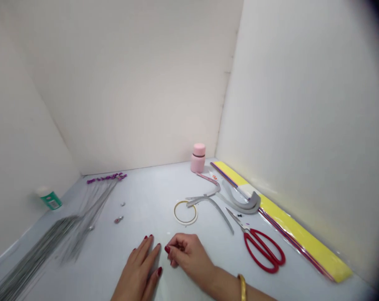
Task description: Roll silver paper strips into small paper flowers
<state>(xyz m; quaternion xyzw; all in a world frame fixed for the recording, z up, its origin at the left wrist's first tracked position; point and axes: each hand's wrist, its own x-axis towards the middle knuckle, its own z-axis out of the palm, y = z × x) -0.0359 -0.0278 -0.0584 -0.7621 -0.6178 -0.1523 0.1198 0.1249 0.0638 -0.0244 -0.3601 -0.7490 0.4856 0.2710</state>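
My left hand (138,269) lies on the white table with its fingers stretched out, palm down, holding nothing. Beside it, my right hand (189,256) is closed, thumb and forefinger pinched together; whatever may be between them is hidden or too small to make out. A gold bangle (242,287) circles the right wrist. Just beyond the hands lies a roll of narrow white tape (185,223) with a yellowish inner ring. A thin grey strip (221,212) curves from the roll toward the right. Red-handled scissors (247,229) rest right of my right hand, blades pointing away.
Thin wires (41,240) and purple-tipped stems (106,179) lie at left, near a green-and-white container (52,199). Small bits (118,219) are scattered nearby. A pink bottle (198,159), curled grey strips (250,205) and a yellow packet (302,225) stand or lie toward the right wall.
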